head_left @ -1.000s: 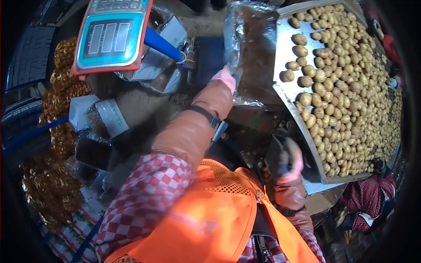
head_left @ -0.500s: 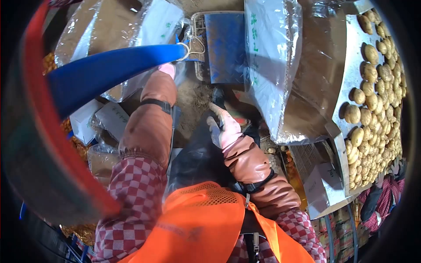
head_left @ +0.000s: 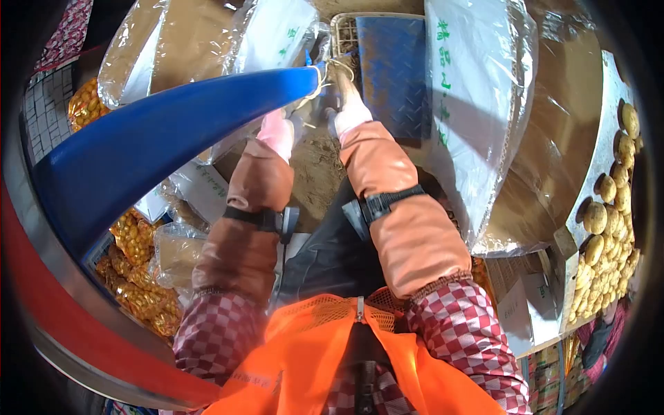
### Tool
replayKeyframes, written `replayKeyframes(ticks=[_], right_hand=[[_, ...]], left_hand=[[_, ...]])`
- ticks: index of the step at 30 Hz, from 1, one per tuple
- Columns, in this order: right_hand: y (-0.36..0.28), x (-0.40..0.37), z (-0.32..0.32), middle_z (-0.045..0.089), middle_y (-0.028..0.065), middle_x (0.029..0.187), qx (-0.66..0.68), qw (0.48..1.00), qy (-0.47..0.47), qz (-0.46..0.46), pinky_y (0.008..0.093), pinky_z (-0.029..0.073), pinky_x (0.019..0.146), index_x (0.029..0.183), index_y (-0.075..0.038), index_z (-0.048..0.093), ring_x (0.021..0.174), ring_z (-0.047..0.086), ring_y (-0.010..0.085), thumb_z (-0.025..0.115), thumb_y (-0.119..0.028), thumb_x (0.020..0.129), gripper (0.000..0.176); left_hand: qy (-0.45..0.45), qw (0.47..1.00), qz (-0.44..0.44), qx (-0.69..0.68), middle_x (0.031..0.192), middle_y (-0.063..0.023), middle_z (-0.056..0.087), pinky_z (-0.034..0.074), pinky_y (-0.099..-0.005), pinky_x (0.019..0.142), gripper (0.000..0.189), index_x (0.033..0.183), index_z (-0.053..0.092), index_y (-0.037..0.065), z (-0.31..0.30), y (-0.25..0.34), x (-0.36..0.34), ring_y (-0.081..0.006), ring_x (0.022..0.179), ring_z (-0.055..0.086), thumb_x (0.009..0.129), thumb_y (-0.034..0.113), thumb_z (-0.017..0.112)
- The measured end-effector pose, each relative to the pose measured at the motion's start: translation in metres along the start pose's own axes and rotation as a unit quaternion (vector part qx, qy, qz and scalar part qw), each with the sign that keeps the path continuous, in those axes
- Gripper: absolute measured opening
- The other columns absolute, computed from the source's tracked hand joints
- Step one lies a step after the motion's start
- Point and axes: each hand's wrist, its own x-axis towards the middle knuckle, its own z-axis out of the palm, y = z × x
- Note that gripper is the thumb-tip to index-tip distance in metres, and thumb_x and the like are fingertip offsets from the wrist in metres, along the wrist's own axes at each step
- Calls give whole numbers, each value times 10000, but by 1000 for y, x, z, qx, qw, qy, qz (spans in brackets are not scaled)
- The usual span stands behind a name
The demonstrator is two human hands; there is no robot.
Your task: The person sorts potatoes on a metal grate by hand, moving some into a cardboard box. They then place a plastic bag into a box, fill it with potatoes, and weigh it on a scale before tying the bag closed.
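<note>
The blue post (head_left: 173, 124) is extended diagonally from the left, and the string (head_left: 319, 79) is looped around its narrow far end. The right hand (head_left: 351, 109) is positioned at the string, just beside the left edge of the blue plate (head_left: 393, 76); its fingers are directed away from the body, and it cannot be told whether the string is pinched. The left hand (head_left: 280, 130) is placed beneath the post, near its tied end; its fingers are partly hidden, and their closure cannot be determined. The crate (head_left: 338, 29) is located at the far left corner of the plate. Along the plate's right edge, the plastic-covered box (head_left: 474, 117) is set. Potatoes (head_left: 610, 218) are carried by the metal table (head_left: 590, 162), mostly away from its left edge toward the near end. The white carton (head_left: 531, 304) is situated beside the table's near left corner.
</note>
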Motion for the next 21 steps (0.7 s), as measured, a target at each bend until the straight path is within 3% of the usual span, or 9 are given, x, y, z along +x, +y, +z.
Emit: replayKeyframes(ticks=[2, 5, 6, 7, 9, 11, 15, 19, 21], right_hand=[[5, 18, 16, 564, 161, 1335, 4, 990, -108, 95, 292, 437, 1014, 1504, -110, 359, 1215, 548, 258, 643, 79, 807, 776], [11, 33, 25, 657, 117, 1133, 15, 990, -127, 57, 303, 501, 852, 1429, -97, 467, 999, 622, 228, 628, 35, 856, 610], [10, 23, 16, 684, 78, 904, 102, 986, -86, 95, 314, 499, 694, 1246, -63, 604, 760, 614, 198, 631, -32, 886, 363], [-14, 20, -9, 662, 38, 752, -4, 985, -126, 117, 297, 472, 603, 1051, -59, 667, 629, 566, 149, 642, -75, 894, 160], [-47, 2, -38, 705, 132, 855, -41, 971, -185, 149, 326, 519, 711, 1052, -101, 688, 744, 660, 215, 658, -112, 866, 189], [-67, -30, -45, 688, 87, 772, 134, 970, -141, 148, 299, 510, 647, 1027, -73, 689, 664, 621, 177, 683, -127, 876, 160], [-204, -83, -119, 646, 6, 729, 320, 847, -288, 312, 262, 454, 531, 1024, -64, 700, 562, 541, 116, 716, -145, 879, 167], [-250, -105, -157, 628, 2, 708, 340, 863, -336, 162, 240, 429, 523, 1008, -77, 710, 571, 519, 87, 709, -139, 882, 141], [-236, -93, -172, 635, 5, 717, 197, 966, -168, 11, 241, 438, 532, 1023, -68, 713, 581, 526, 84, 679, -126, 894, 145]], left_hand=[[-77, 992, -24, -95, 1059, -133, 699, 511, -362, 808, 343, 1275, 609, 53, -9, -6, 0, -262, 936, 663, 949, 90, 506], [-158, 962, -79, -210, 1029, -105, 709, 515, -314, 748, 303, 1223, 651, 57, -27, 10, -8, -206, 865, 659, 952, 74, 518], [-160, 953, -113, -231, 1030, -100, 711, 509, -296, 748, 282, 1195, 671, 65, -38, 23, -14, -187, 853, 646, 953, 77, 528], [-163, 942, -148, -253, 1031, -96, 712, 504, -278, 749, 263, 1167, 692, 73, -46, 35, -19, -168, 842, 633, 953, 79, 538], [-180, 945, -137, -234, 1001, -54, 709, 478, -229, 629, 245, 1174, 683, 78, -68, 40, -27, -91, 747, 590, 967, 181, 602], [-121, 819, -231, -511, 924, -37, 694, 487, -245, 634, 281, 1164, 682, 78, -94, 50, -40, -97, 750, 596, 933, 237, 676], [-130, 935, -131, -304, 1021, -58, 690, 509, -282, 711, 366, 1276, 620, 97, -186, 95, -79, -147, 817, 634, 939, 237, 648], [-80, 974, -94, -191, 1040, -59, 685, 509, -286, 714, 385, 1293, 603, 98, -257, 117, -102, -153, 819, 637, 939, 245, 646], [-51, 986, -88, -135, 1050, -59, 682, 510, -289, 716, 395, 1301, 594, 99, -277, 112, -104, -156, 820, 638, 940, 249, 644]])
